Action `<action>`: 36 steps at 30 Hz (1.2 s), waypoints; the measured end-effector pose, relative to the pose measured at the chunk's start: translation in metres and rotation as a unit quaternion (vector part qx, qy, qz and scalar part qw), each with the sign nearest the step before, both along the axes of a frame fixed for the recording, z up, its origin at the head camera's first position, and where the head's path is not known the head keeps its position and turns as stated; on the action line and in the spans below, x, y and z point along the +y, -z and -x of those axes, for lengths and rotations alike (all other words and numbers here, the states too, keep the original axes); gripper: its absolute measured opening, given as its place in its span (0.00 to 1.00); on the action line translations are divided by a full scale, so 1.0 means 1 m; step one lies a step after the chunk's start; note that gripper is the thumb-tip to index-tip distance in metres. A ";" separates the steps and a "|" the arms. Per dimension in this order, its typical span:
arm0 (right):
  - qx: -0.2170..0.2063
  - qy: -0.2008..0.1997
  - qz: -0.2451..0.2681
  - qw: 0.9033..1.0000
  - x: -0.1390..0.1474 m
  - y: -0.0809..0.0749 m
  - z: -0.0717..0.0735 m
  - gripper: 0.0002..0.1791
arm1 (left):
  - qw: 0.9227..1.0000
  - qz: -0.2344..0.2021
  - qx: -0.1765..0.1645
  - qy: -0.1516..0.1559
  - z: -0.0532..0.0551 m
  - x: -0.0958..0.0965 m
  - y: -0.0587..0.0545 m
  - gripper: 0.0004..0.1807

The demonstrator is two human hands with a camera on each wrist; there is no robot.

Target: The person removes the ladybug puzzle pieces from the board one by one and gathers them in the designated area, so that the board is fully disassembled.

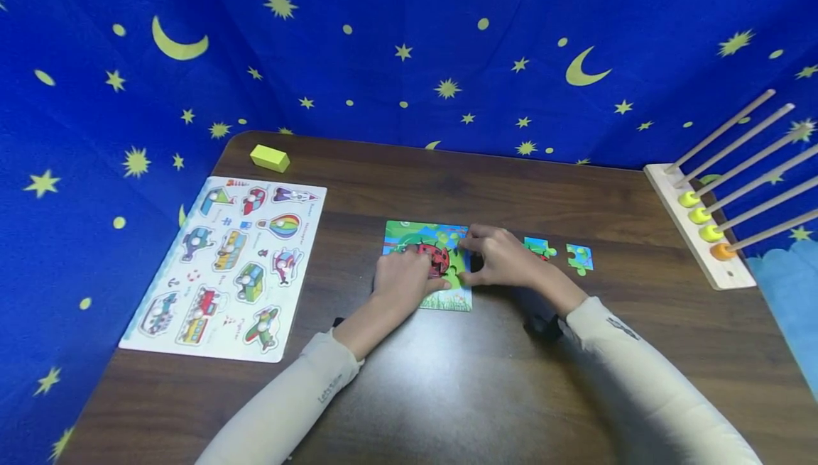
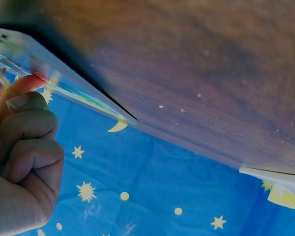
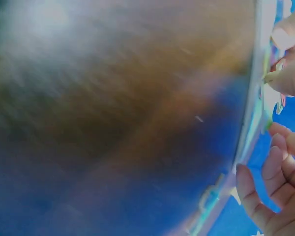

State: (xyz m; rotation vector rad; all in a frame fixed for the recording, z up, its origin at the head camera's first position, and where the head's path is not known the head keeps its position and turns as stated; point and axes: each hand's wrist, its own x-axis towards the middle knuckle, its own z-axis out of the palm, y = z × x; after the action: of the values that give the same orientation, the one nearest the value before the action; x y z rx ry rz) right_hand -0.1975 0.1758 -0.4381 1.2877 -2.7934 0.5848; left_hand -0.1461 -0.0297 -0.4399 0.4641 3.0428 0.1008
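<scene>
We count one flat, square, multicoloured ladybird puzzle (image 1: 438,259) on the brown wooden table (image 1: 434,387). The left hand (image 1: 401,279) presses it, one finger extended, others curled; the right hand's (image 1: 501,258) fingers pinch one green piece (image 1: 456,263). Two blue-green jigsaw pieces (image 1: 580,257) lie rightward.

Picture board (image 1: 215,277): we saw it lying flat at left, white with vehicles.
Yellow block (image 1: 269,158): we found it just beyond that.
Peg stand (image 1: 735,277): we noticed yellow rings (image 1: 699,215) and an orange ring (image 1: 723,251), far right.
Cloth (image 1: 383,11): blue, starred, it hung behind the surface (image 1: 441,387).
</scene>
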 end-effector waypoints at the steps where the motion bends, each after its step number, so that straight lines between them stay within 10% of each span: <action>1: -0.006 -0.001 0.002 1.000 0.000 -0.002 0.001 0.27 | 1.000 0.001 0.001 0.000 0.000 0.000 0.000 0.31; 10: -0.028 0.032 -0.012 0.999 0.020 -0.018 0.000 0.27 | 1.000 -0.003 -0.001 0.007 -0.001 0.003 0.000 0.31; 36: 0.025 0.124 -0.083 0.988 0.168 -0.021 -0.064 0.23 | 1.000 -0.014 -0.003 -0.006 -0.002 0.004 -0.003 0.33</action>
State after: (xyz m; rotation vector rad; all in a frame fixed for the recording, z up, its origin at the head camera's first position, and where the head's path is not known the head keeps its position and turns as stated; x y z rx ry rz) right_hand -0.1340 0.3441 -0.4175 0.9355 -2.9492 0.3089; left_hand -0.1438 -0.0257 -0.4369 0.4479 3.0429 0.1453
